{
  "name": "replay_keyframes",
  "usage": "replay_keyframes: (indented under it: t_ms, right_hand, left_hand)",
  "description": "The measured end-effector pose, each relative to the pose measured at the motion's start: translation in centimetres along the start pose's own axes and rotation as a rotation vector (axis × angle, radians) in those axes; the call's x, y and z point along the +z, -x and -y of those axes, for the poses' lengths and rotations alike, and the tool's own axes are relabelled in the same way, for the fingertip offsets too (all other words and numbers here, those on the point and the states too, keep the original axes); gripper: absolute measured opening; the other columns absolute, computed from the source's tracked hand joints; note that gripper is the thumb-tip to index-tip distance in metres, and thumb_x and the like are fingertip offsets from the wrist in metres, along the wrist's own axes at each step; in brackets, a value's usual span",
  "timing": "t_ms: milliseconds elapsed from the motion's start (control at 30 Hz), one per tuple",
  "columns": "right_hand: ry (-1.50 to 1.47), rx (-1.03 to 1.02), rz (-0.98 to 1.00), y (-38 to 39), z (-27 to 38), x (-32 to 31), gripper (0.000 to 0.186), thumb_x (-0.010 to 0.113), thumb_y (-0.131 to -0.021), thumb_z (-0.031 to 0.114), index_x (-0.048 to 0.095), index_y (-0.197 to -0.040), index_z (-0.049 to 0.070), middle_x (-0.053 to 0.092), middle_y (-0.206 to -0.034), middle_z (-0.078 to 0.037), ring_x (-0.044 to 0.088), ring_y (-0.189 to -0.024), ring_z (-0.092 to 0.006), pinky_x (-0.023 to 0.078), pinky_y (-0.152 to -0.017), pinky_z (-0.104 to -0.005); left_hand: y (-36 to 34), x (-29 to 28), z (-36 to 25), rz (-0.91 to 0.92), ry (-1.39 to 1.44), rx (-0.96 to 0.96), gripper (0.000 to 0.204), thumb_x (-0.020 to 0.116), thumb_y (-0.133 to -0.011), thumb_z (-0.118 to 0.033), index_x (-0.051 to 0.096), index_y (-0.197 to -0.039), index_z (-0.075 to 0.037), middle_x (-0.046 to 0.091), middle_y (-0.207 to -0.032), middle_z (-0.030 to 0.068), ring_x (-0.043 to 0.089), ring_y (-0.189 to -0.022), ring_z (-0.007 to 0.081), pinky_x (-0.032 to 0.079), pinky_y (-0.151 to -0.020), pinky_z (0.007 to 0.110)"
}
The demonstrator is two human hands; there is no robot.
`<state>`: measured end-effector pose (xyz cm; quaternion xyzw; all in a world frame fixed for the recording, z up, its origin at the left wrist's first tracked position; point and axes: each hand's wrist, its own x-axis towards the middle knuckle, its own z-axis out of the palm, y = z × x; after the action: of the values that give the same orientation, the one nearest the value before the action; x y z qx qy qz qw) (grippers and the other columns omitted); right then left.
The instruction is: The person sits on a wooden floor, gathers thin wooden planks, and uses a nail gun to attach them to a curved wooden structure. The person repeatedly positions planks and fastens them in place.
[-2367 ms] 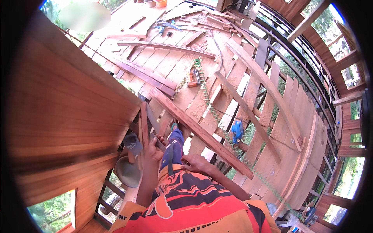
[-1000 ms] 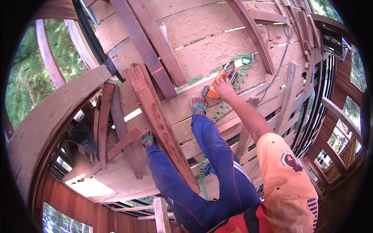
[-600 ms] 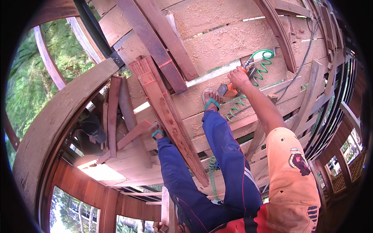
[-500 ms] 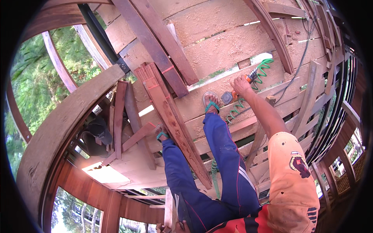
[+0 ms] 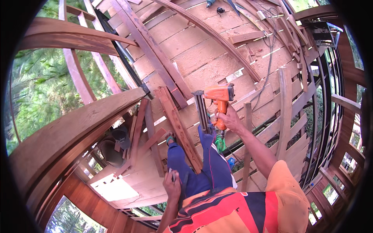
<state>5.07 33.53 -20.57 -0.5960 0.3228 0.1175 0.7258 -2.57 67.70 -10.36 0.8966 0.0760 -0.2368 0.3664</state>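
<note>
My right hand (image 5: 229,121) grips the handle of an orange and grey nail gun (image 5: 218,93), lifted in front of my blue-trousered legs, with a coiled green hose (image 5: 220,143) hanging from its base. My left hand (image 5: 171,182) is by my left thigh, closed on a small greyish item too small to name. A reddish plank (image 5: 178,136) lies on the boards beside my foot.
Loose planks (image 5: 159,70) and long curved timbers (image 5: 210,31) lie on the gapped board floor (image 5: 178,46), with grey cables (image 5: 268,62) among them. A curved beam (image 5: 77,120) borders the left. Blue tools (image 5: 232,161) and a cap (image 5: 120,138) are visible.
My right hand has lifted the nail gun off the boards, raising it in front of my legs, hose trailing. My left hand has come into clearer view by my thigh.
</note>
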Motion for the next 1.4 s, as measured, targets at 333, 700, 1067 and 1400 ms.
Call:
replay_keyframes:
  t_ms: [333,700,1067,1400]
  right_hand:
    - [-0.653,-0.351,-0.043,16.4,17.1,16.9,0.015,0.062,-0.086,0.01,0.049,-0.09,0.003,0.052,-0.069,-0.005,0.056,-0.062,-0.0148,0.049,-0.061,-0.0321]
    - [-0.803,-0.065,0.167,20.6,17.8,24.3,0.018,0.059,-0.085,0.011,0.042,-0.091,0.014,0.044,-0.07,0.0,0.048,-0.064,-0.0137,0.046,-0.064,-0.0321]
    - [-0.786,-0.006,0.222,19.7,18.3,24.4,0.015,0.056,-0.086,0.009,0.041,-0.086,0.012,0.042,-0.066,0.002,0.046,-0.06,-0.0116,0.046,-0.061,-0.0309]
    - [-0.832,-0.007,0.228,18.6,16.8,22.8,0.014,0.057,-0.085,0.01,0.043,-0.082,0.01,0.045,-0.066,0.0,0.051,-0.059,-0.0138,0.048,-0.059,-0.0333]
  left_hand:
    - [-3.2,-14.5,-14.4,-0.255,0.044,0.783,0.071,0.086,-0.063,-0.021,0.053,-0.124,-0.001,0.053,-0.119,0.0179,0.058,-0.103,0.0343,0.051,-0.085,0.04]
    - [0.4,-18.8,-8.5,-0.617,-0.145,0.773,0.056,0.083,-0.069,-0.033,0.054,-0.105,-0.002,0.059,-0.104,0.0164,0.061,-0.093,0.0333,0.052,-0.077,0.04]
    - [1.1,-18.1,-7.8,-0.709,-0.114,0.715,0.06,0.086,-0.063,-0.035,0.053,-0.102,-0.004,0.058,-0.1,0.0148,0.06,-0.09,0.0321,0.05,-0.073,0.04]
    - [1.8,-17.4,-8.8,-0.655,-0.074,0.702,0.061,0.087,-0.063,-0.034,0.053,-0.102,-0.003,0.056,-0.103,0.0153,0.058,-0.093,0.032,0.049,-0.077,0.04]
